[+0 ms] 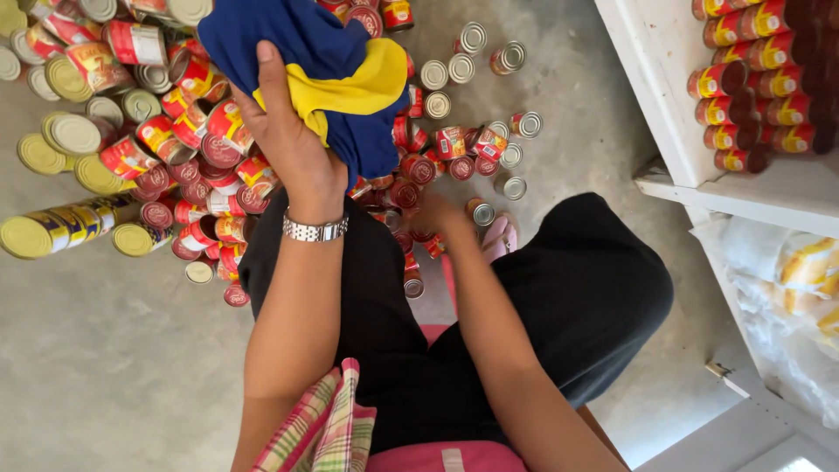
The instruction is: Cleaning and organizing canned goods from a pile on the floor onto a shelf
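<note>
**Cloth bunched in one hand, other hand down among the tins**

I'm looking straight down over my own lap. My left hand (293, 144) is raised over the heap, fingers and thumb closed tight around a bunched blue and yellow cloth (328, 65), which hangs in folds above the pile of red-labelled tins (210, 157) on the concrete floor (105, 350). A metal watch (315, 229) sits on that wrist. My right hand (437, 214) is low, reaching into the near edge of the pile beside my knee; the cloth and the tins hide its fingers, so I cannot tell whether it is curled on a tin or just resting there.

To the far left lie larger yellow tins (52, 232) on their sides, and a few small tins stand upright, apart from the rest, towards the white shelf (664, 87), where more tins (752, 87) are stacked in rows.

My worry is the pile itself. The tins lie loose and tumbled on one another, many on their sides, so I judge that pulling one from the near edge could set its neighbours rolling across the floor. The hanging cloth also blocks my view of the middle of the heap, and a drooping fold could drag across an upright tin and tip it. The right hand is working partly out of sight, which makes a fumbled pick more likely.
</note>
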